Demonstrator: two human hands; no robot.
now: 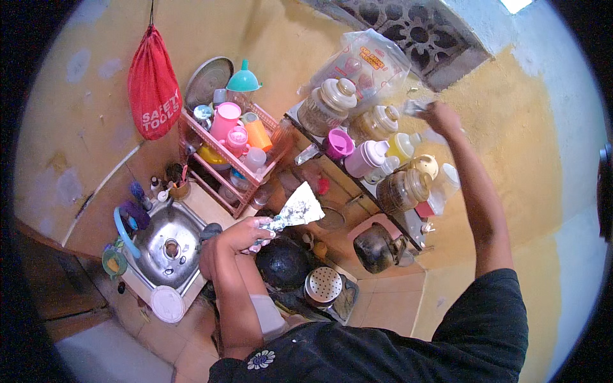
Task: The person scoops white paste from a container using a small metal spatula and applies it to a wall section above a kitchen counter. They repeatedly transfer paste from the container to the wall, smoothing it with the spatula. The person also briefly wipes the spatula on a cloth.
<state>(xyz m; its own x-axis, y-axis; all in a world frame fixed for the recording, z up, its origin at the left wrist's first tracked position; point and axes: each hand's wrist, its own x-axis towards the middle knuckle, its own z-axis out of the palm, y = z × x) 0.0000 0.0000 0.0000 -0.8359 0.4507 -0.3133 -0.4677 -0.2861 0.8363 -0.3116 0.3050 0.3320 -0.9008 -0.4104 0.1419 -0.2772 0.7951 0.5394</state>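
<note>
Head cam: my L hand (241,236) is gripping a wide putty knife (301,207), fingers wrapping the handle, white paste coating the blade, which is hanging nr the black wok (284,263). My R hand (444,120) is pinching a pale flat thing (416,108), too blurred to ID, up by the yellow wall (511,127), above the jars (322,113). Pale patches (78,67) are showing, so I'm guessing some filling's done; lots of yellow's prob. remaining.

A patchy yellow wall (533,166) borders a flower-patterned vent (418,41).
</note>
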